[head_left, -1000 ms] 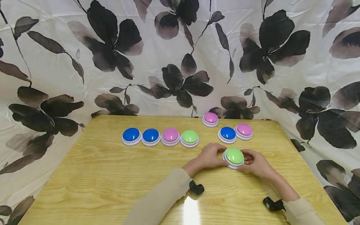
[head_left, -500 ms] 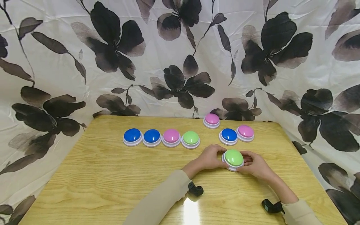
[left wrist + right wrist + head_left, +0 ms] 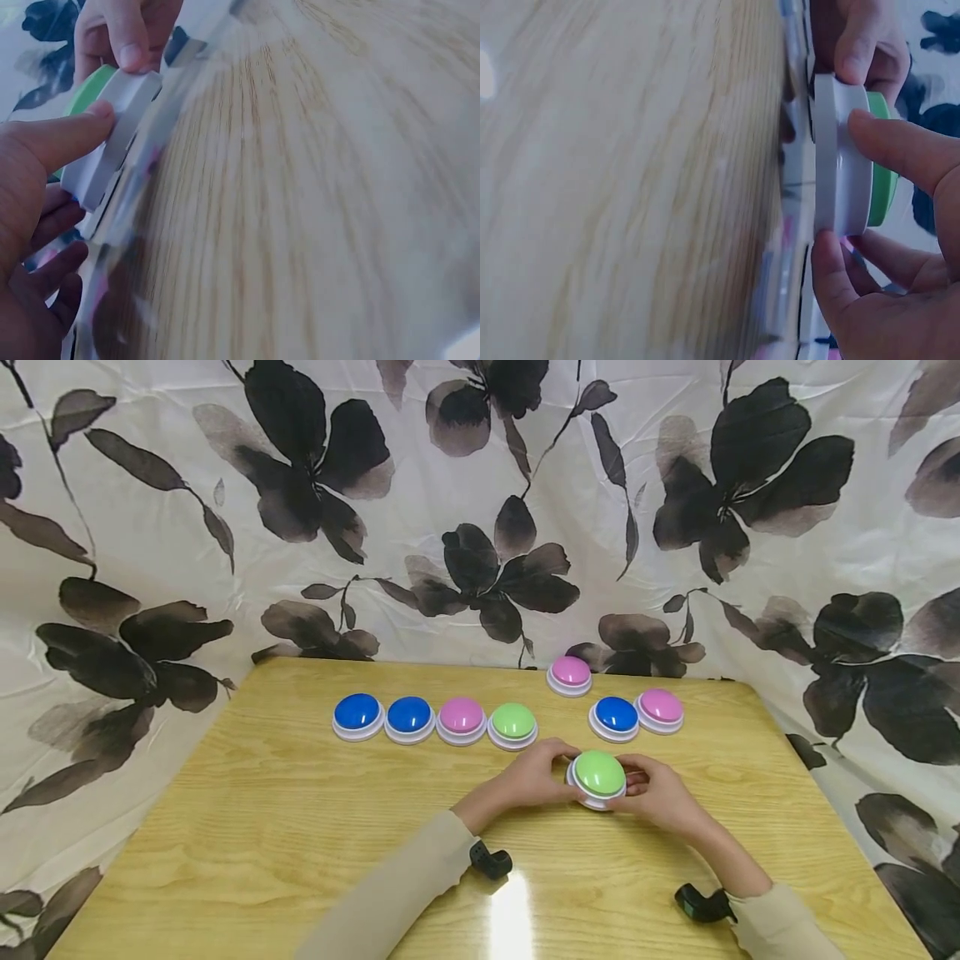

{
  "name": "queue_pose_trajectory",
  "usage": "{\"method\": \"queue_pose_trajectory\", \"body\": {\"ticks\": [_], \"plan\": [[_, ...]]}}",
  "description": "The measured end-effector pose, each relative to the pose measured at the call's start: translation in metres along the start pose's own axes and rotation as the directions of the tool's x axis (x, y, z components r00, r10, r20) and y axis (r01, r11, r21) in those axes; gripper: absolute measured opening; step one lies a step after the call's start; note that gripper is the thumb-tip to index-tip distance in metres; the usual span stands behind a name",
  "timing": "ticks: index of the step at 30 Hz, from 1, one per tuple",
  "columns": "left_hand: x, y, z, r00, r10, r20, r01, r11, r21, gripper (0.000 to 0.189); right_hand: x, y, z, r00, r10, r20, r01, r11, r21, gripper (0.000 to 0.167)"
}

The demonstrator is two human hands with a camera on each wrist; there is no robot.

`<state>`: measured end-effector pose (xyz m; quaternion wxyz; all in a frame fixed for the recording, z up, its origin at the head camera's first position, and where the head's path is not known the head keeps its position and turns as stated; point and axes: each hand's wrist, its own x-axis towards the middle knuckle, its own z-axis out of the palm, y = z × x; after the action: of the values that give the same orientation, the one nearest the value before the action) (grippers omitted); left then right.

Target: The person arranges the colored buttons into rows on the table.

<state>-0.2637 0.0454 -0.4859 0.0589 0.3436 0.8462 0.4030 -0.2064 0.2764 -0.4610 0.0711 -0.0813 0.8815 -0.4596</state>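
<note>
Both hands hold a green push button (image 3: 599, 773) with a white round base, dome up, in front of the other buttons. My left hand (image 3: 537, 773) pinches its left rim, the thumb at the near side. From the right, my right hand (image 3: 658, 790) grips the opposite rim. In the left wrist view the white base (image 3: 112, 142) stands edge-on between the two thumbs. The right wrist view has the thumb on the base's side (image 3: 844, 161) and fingertips at its lower edge. The button looks slightly raised off the table.
On the wooden table (image 3: 300, 827) a row runs at left: a blue button (image 3: 357, 713), another blue button (image 3: 409, 717), a pink button (image 3: 461, 718) and a green button (image 3: 513, 723). Behind the hands are a blue button (image 3: 616, 716) and two pink ones. Floral cloth (image 3: 420, 502) hangs behind.
Both hands have shifted left together with the green button, mostly in the last half second. The other buttons keep their places; the view has tilted slightly.
</note>
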Motion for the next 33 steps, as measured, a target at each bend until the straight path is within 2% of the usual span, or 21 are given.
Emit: {"method": "queue_pose_trajectory", "body": {"ticks": [11, 18, 27, 33], "plan": [[-0.031, -0.007, -0.027, 0.998, -0.056, -0.043, 0.054, 0.997, -0.046, 0.064, 0.014, -0.024, 0.023, 0.999, -0.037, 0.031, 0.037, 0.999, -0.015, 0.072], [-0.043, -0.015, -0.04, 0.995, -0.093, -0.047, 0.091, 0.995, -0.04, 0.066, 0.021, -0.036, 0.039, 0.997, -0.064, 0.046, 0.065, 0.998, -0.026, 0.071], [-0.058, -0.024, -0.051, 0.994, -0.089, -0.066, 0.083, 0.992, -0.093, 0.062, 0.028, -0.046, 0.058, 0.995, -0.08, 0.054, 0.081, 0.996, -0.021, 0.07], [-0.066, -0.029, -0.058, 0.991, -0.111, -0.076, 0.105, 0.992, -0.075, 0.062, 0.033, -0.054, 0.066, 0.995, -0.072, 0.07, 0.073, 0.997, -0.007, 0.07]]}}
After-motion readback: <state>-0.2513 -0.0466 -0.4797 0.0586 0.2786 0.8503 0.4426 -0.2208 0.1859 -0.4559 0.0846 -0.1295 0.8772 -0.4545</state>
